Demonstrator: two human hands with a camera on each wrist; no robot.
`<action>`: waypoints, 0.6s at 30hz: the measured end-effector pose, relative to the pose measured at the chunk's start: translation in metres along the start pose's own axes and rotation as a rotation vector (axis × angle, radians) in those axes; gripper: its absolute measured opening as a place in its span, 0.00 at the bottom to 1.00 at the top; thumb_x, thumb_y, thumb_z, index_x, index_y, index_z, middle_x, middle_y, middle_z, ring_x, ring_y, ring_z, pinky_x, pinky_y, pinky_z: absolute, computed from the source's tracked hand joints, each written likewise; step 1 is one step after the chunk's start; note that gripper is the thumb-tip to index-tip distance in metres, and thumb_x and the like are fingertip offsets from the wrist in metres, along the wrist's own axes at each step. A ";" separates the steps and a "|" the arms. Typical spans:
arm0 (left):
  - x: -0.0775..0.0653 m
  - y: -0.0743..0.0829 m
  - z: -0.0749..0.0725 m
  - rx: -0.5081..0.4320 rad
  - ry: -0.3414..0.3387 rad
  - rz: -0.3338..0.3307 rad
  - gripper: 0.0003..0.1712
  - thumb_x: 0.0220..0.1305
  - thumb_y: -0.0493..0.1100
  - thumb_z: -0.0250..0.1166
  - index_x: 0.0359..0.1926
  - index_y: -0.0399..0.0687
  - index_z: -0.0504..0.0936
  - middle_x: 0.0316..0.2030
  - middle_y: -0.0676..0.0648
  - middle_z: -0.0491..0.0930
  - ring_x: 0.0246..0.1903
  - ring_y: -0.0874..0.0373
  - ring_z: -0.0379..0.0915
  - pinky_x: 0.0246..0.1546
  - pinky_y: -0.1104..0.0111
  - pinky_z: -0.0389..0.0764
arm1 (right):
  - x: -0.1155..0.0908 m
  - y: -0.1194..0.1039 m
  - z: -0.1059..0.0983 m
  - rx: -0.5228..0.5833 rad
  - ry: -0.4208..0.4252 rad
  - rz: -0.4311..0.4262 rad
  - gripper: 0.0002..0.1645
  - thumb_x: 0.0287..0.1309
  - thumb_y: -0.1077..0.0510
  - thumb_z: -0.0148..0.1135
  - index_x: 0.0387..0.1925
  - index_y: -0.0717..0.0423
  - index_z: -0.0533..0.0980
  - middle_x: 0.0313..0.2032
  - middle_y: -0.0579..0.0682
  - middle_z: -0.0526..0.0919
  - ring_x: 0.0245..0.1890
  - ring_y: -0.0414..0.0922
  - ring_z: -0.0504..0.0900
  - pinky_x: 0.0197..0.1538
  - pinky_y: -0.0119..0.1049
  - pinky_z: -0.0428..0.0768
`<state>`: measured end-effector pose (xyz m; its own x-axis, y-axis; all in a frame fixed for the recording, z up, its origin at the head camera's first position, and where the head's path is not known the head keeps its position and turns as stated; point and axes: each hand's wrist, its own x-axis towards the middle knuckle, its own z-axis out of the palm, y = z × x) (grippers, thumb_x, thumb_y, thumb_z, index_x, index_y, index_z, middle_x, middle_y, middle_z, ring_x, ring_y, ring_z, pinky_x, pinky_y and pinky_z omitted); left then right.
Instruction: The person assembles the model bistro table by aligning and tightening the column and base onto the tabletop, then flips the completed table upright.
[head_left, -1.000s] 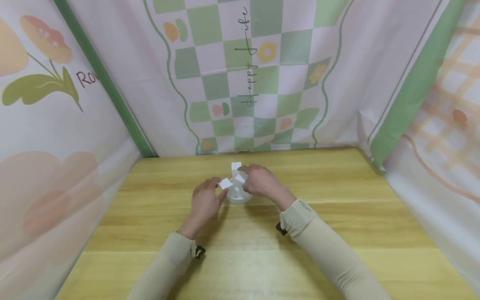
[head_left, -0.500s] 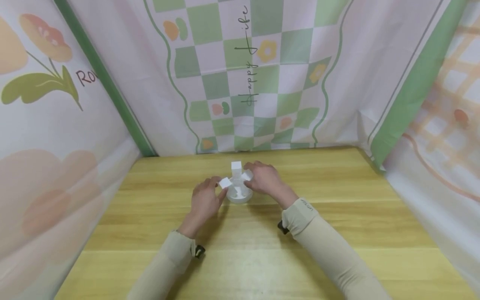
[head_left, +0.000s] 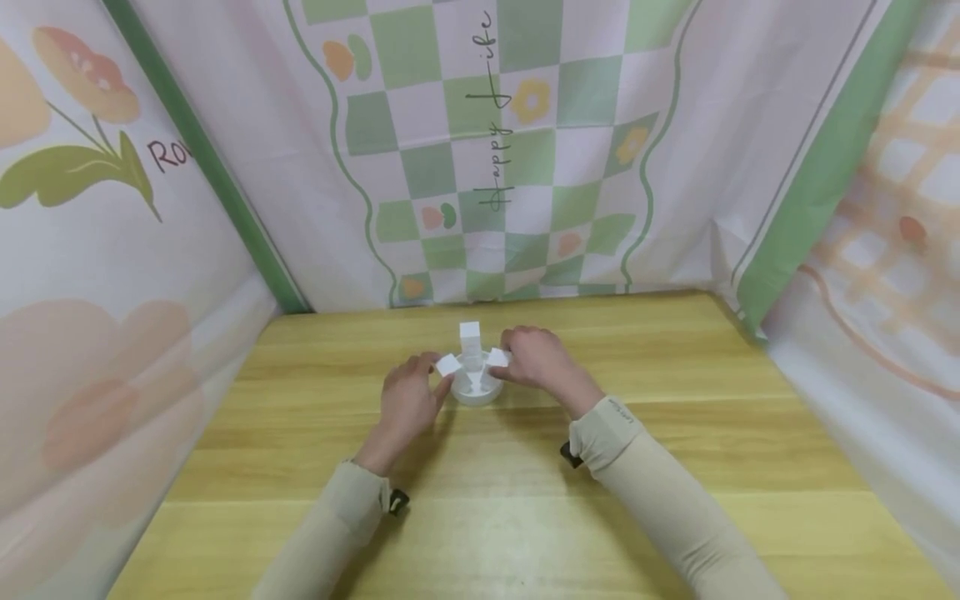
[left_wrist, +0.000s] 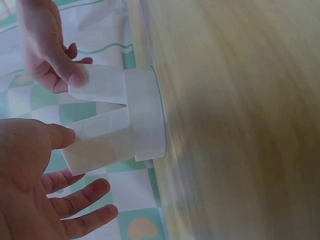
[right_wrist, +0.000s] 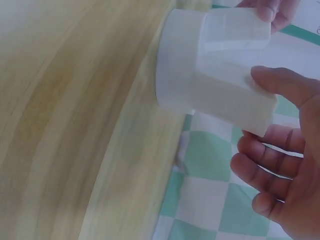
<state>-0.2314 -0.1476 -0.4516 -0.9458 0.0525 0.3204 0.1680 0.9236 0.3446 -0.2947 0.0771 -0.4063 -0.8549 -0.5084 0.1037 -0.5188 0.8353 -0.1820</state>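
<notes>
A low round white dish (head_left: pixel 477 399) stands on the table, with long square-ended white blocks leaning outward in it. My left hand (head_left: pixel 408 404) pinches the upper end of the left block (head_left: pixel 448 366) between thumb and forefinger. In the left wrist view that block (left_wrist: pixel 100 142) slants out of the dish (left_wrist: pixel 146 112), the other fingers spread loose below. On the opposite side my right hand (head_left: pixel 536 358) pinches the right block (head_left: pixel 498 357); in the right wrist view its thumb lies on the block (right_wrist: pixel 235 97). A third block (head_left: pixel 470 335) rises at the back, untouched.
The wooden table (head_left: pixel 480 517) extends all round the dish, its far edge just behind. A printed cloth (head_left: pixel 420 117) with green checks hangs at the back and along both sides.
My right hand has drawn its block from the middle of the dish out to the right side. The left hand keeps its grip in place. The head view has shifted slightly.
</notes>
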 end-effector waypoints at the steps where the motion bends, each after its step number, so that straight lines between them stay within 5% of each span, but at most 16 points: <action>1: 0.000 0.000 0.000 0.000 -0.001 0.001 0.26 0.69 0.59 0.61 0.59 0.47 0.77 0.44 0.45 0.84 0.41 0.48 0.80 0.52 0.53 0.78 | -0.001 -0.001 -0.001 -0.004 -0.008 -0.010 0.27 0.53 0.38 0.70 0.44 0.53 0.79 0.37 0.51 0.84 0.35 0.48 0.82 0.41 0.45 0.83; 6: 0.000 -0.002 0.000 -0.006 0.015 0.010 0.25 0.69 0.57 0.63 0.58 0.47 0.77 0.44 0.43 0.85 0.41 0.47 0.80 0.50 0.54 0.79 | -0.007 -0.003 -0.004 -0.044 -0.020 -0.106 0.31 0.52 0.48 0.72 0.58 0.50 0.77 0.42 0.53 0.84 0.38 0.49 0.83 0.43 0.46 0.84; 18: -0.001 0.000 -0.002 -0.003 0.029 0.013 0.26 0.68 0.57 0.63 0.58 0.46 0.78 0.44 0.42 0.85 0.40 0.47 0.80 0.48 0.56 0.79 | -0.007 0.000 -0.009 -0.081 -0.004 -0.139 0.30 0.50 0.46 0.77 0.55 0.47 0.82 0.42 0.51 0.88 0.38 0.48 0.85 0.41 0.45 0.84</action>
<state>-0.2295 -0.1486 -0.4501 -0.9351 0.0532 0.3504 0.1811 0.9217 0.3431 -0.2891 0.0826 -0.3980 -0.7749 -0.6208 0.1189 -0.6309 0.7709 -0.0870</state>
